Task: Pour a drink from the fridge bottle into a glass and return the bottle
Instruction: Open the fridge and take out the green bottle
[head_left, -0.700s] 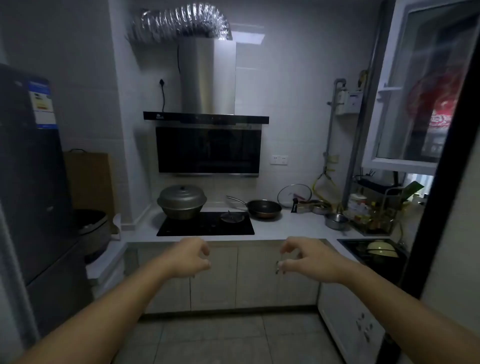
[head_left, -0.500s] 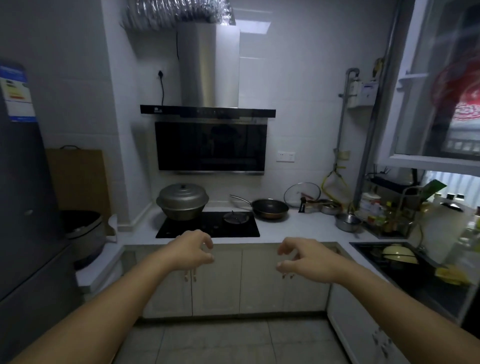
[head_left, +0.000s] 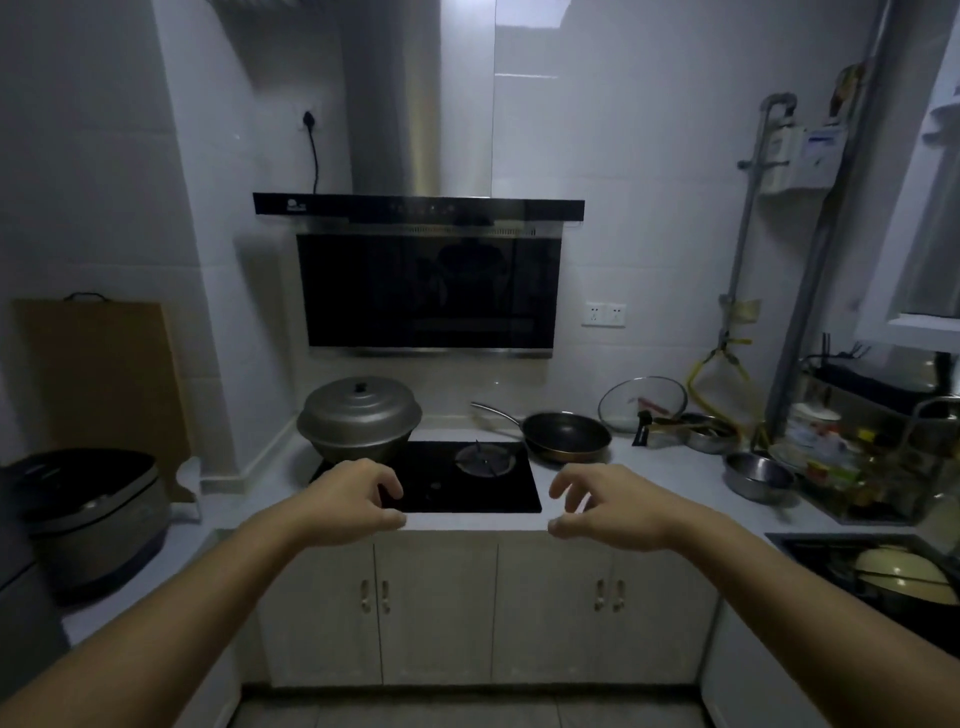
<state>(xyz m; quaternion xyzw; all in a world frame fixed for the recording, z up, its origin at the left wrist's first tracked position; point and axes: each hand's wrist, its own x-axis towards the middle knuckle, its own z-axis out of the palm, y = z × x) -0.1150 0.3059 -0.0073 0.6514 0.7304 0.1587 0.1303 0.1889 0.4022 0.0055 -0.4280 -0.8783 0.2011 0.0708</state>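
Home kitchen, gas hob (head_left: 470, 475) under extractor hood (head_left: 418, 205), lidded pot (head_left: 359, 418), frying pan (head_left: 566, 435), sink (head_left: 789, 540)

Both hands, left hand (head_left: 349, 501) & right hand (head_left: 613, 506), empty, fingers curled, over hob (head_left: 467, 480).

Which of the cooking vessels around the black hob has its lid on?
The large grey metal pot at the hob's left; the black frying pan on the right lies uncovered.

Both bare arms reach out in front. The left hand (head_left: 347, 503) and the right hand (head_left: 609, 506) hang side by side, palms down, fingers curled loosely (holding nothing).
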